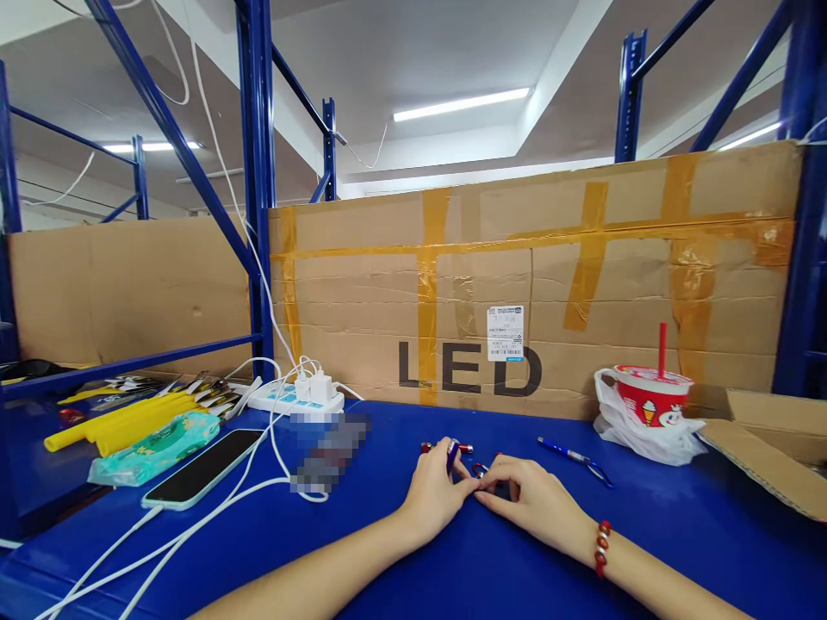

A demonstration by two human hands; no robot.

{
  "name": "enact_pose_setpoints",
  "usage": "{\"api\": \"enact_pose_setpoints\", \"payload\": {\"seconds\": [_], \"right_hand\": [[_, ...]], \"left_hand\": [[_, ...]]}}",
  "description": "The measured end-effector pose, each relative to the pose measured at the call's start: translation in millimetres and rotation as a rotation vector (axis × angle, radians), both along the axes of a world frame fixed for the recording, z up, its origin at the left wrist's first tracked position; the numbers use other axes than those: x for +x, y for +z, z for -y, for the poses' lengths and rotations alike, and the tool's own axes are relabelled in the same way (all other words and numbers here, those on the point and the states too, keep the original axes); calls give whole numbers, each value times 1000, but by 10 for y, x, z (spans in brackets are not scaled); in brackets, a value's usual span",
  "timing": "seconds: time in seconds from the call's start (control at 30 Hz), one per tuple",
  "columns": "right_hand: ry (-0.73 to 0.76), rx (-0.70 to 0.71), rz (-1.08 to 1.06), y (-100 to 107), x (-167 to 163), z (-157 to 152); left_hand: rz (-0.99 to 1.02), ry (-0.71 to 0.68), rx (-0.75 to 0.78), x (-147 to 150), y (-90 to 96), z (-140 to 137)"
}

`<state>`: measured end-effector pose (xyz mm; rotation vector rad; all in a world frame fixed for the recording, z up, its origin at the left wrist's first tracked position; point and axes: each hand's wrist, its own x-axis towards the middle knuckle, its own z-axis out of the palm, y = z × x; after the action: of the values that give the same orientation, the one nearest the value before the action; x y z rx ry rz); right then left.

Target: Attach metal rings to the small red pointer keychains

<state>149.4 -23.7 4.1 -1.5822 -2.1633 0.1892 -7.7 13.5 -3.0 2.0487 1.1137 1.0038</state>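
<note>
Left hand (434, 492) pinches a small blue-red keychain flashlight (452, 451); right hand (530, 501) has fingertips closed on a tiny part w/ carabiner clip (479, 469), both low over the blue table (401, 560). Risk: the part could slip from the pinch and roll toward the blue pen (568, 455) or the drink cup (649, 394).

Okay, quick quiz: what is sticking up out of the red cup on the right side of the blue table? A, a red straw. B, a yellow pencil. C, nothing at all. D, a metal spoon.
A: a red straw stands upright from the lid of the red cup, which sits on a white plastic bag on the blue table.
</note>
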Motion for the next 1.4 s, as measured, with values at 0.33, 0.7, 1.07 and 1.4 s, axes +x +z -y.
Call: {"api": "enact_pose_setpoints", "payload": {"seconds": [0.33,0.7,1.07,1.4], "right_hand": [[-14,-38,17,26,50,16],[61,-23,32,18,3,86],[48,-84,23,53,21,118],[-8,250,-229,71,47,60]], "left_hand": [[247,-79,-2,30,26,50],[190,-108,227,31,59,143],[145,-62,135,52,28,70],[108,-18,75,62,48,82]]}}
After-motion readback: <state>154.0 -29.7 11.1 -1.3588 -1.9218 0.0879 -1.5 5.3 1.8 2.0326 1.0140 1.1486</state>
